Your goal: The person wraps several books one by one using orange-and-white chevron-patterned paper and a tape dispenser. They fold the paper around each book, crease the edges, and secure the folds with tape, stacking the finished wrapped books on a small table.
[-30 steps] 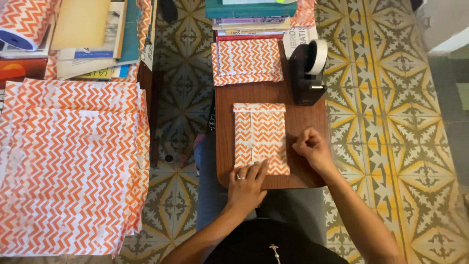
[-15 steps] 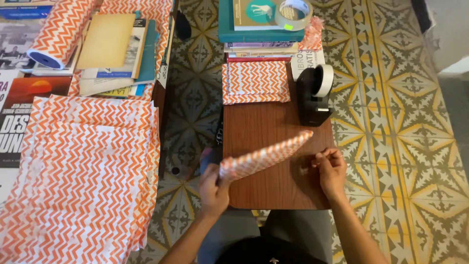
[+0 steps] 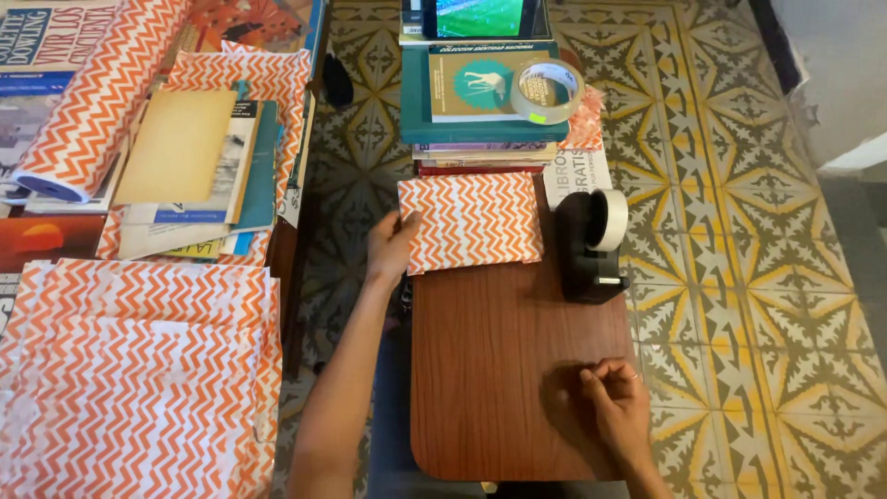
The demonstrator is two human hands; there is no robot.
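Observation:
My left hand [image 3: 393, 245] grips the left edge of a book wrapped in orange-and-white zigzag paper [image 3: 471, 220], which lies flat at the far end of a small brown wooden board [image 3: 504, 379]. Near the board's right front, my right hand [image 3: 617, 402] rests with its fingers curled, the fingertips pinched together; I cannot see anything between them.
A black tape dispenser [image 3: 593, 245] stands right of the wrapped book. Behind it is a stack of books [image 3: 480, 102] with a loose tape roll [image 3: 547, 91] on top. On the left lie sheets of zigzag paper [image 3: 139, 379], a paper roll [image 3: 97, 102] and more books. Patterned floor tiles surround everything.
The wrapped book was lifted off the middle of the board by my left hand and set down at the far end. My right hand stayed near the board's right side.

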